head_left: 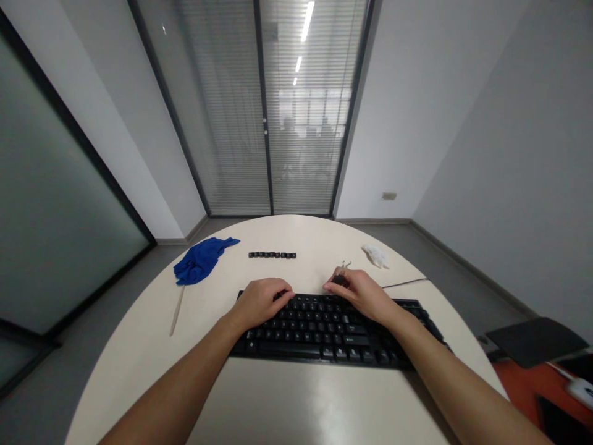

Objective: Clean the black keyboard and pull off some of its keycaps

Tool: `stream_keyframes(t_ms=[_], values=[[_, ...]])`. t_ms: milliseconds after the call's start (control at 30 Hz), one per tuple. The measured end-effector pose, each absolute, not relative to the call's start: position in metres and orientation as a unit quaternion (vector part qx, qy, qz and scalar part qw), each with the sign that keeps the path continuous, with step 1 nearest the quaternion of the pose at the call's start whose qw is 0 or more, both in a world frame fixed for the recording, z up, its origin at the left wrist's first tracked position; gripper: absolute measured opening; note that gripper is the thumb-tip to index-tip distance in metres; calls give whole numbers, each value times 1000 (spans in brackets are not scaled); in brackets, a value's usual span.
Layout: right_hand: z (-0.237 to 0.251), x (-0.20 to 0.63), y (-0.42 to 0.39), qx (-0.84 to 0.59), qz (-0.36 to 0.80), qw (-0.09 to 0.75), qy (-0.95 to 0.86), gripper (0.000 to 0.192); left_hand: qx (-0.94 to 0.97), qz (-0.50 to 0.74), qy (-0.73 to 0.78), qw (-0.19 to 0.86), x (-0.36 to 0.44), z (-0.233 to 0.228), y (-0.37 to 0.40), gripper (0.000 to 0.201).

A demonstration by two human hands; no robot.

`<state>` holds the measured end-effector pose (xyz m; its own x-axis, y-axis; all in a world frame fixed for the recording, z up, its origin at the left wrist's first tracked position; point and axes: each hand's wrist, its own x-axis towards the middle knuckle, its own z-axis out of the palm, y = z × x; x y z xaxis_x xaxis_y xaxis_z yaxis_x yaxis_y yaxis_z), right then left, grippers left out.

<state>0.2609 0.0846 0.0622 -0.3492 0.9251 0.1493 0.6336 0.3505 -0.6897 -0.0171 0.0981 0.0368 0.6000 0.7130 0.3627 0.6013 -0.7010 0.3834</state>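
Observation:
A black keyboard [306,337] lies in front of me on the round table. My left hand [262,301] rests on its upper left part, fingers curled at the back edge and thumb bent toward them; the fingertips are partly hidden. Just above the back edge, right of centre, my right hand [356,290] is closed around a keycap puller with a dark body [340,280] and thin wire prongs [345,264] pointing away from me. Farther back, several black keycaps [272,254] stand in a line on the table.
A blue cloth [201,261] lies at the back left, with a thin pale stick [176,311] reaching out from under it. At the back right is a crumpled white tissue [375,256]. The keyboard's cable [406,283] runs off the table's right edge. An orange-red chair [528,383] stands at right.

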Motion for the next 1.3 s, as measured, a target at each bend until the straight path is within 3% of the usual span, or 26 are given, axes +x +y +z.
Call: stream_keyframes(t_ms=[633, 867, 1300], values=[[57, 254, 82, -534, 205, 226, -789, 40, 888, 249, 370, 108, -17, 38, 98, 19], [71, 262, 79, -478, 273, 214, -807, 34, 889, 247, 371, 106, -17, 40, 97, 18], [74, 266, 79, -468, 282, 207, -812, 33, 888, 247, 373, 107, -17, 39, 97, 19]])
